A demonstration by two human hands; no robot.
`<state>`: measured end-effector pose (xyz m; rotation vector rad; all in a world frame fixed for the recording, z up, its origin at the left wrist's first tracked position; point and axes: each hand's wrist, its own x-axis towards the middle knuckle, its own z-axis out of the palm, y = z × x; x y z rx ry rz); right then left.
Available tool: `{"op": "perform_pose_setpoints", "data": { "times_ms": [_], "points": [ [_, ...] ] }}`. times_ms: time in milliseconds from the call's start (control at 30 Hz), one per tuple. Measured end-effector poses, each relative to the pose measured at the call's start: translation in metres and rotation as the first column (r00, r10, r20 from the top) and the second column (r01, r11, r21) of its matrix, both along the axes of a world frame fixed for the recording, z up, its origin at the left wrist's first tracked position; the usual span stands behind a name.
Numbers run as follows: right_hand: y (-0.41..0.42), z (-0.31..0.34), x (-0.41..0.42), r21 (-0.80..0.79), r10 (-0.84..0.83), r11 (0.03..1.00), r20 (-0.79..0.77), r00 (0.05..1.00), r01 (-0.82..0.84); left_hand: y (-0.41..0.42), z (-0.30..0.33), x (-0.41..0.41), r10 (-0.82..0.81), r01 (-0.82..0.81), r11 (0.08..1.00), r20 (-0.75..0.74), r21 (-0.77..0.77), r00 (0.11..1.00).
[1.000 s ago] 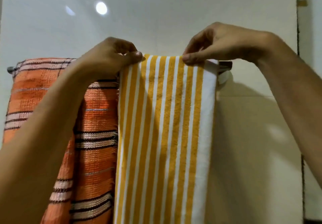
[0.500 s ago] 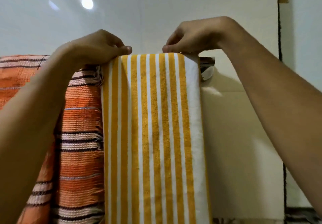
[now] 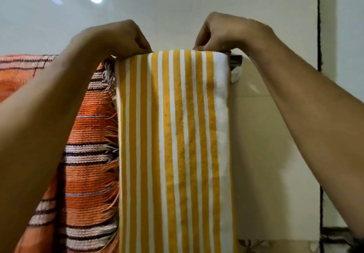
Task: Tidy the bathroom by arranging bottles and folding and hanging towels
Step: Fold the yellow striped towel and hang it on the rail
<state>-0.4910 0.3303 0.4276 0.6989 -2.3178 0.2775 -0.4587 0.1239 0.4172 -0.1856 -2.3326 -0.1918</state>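
Pale glossy wall tiles [image 3: 197, 6] fill the background, with a round light reflection in the upper left and a dark vertical grout line running down the right side. Across the wall runs a towel rail, and we can see only its metal right end [image 3: 235, 63], which pokes out just beside the yellow towel.

We have a yellow-and-white striped towel [image 3: 175, 144] draped over the rail at its right end, hanging straight down with its stripes vertical and a wider white band along its right edge. Just to its left, touching it, hangs an orange towel [image 3: 90, 134] with dark and pale cross stripes and a frayed fringe along the side that meets the yellow one.

Our left hand [image 3: 116, 38] sits at the top left corner of the yellow towel, fingers curled and pinching the fold where it crosses the rail. Our right hand [image 3: 226, 32] is at the top right corner, fingers bent down and pressed together, pinching the top edge of the same towel. Both forearms reach up from the lower corners.
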Motion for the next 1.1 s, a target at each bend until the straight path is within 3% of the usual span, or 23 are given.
{"op": "perform_pose_setpoints", "data": {
  "times_ms": [100, 233, 367, 500, 733, 800, 900, 1033, 1100],
  "points": [
    [0.006, 0.004, 0.006, 0.081, -0.009, 0.997, 0.096, 0.995, 0.001, 0.003, 0.0, -0.001, 0.001, -0.001, 1.0, 0.024, 0.009, 1.0],
    [0.02, -0.004, 0.015, 0.016, 0.195, 0.98, 0.083, 0.977, -0.197, -0.002, -0.006, 0.014, -0.078, 0.079, 0.995, -0.013, 0.066, 0.997],
    [0.036, -0.012, 0.026, 0.033, 0.287, 0.954, 0.191, 0.939, -0.298, -0.015, -0.018, 0.032, -0.171, 0.166, 0.983, 0.05, 0.084, 0.984],
    [0.03, -0.012, 0.02, -0.016, 0.334, 0.943, 0.04, 0.942, -0.333, -0.016, -0.022, 0.016, -0.151, 0.175, 0.978, -0.196, 0.113, 0.969],
    [0.012, -0.007, 0.003, 0.008, 0.149, 0.989, -0.036, 0.988, -0.149, 0.003, -0.017, 0.006, -0.017, 0.012, 1.0, -0.353, -0.016, 0.936],
    [0.008, -0.009, 0.011, 0.018, 0.203, 0.979, -0.084, 0.976, -0.203, 0.004, -0.019, 0.009, -0.01, -0.017, 0.998, -0.392, -0.065, 0.92],
    [0.002, -0.017, 0.027, 0.014, 0.3, 0.954, -0.028, 0.954, -0.299, 0.005, -0.026, 0.019, 0.065, -0.081, 0.996, -0.338, -0.035, 0.939],
    [-0.003, -0.024, 0.038, 0.06, 0.181, 0.981, 0.074, 0.981, -0.186, 0.01, -0.043, 0.017, 0.106, -0.111, 0.994, -0.211, -0.015, 0.972],
    [-0.009, -0.031, 0.037, 0.057, 0.122, 0.99, 0.09, 0.988, -0.127, 0.015, -0.054, 0.009, 0.109, -0.13, 0.989, -0.239, -0.071, 0.965]
  ]
}}
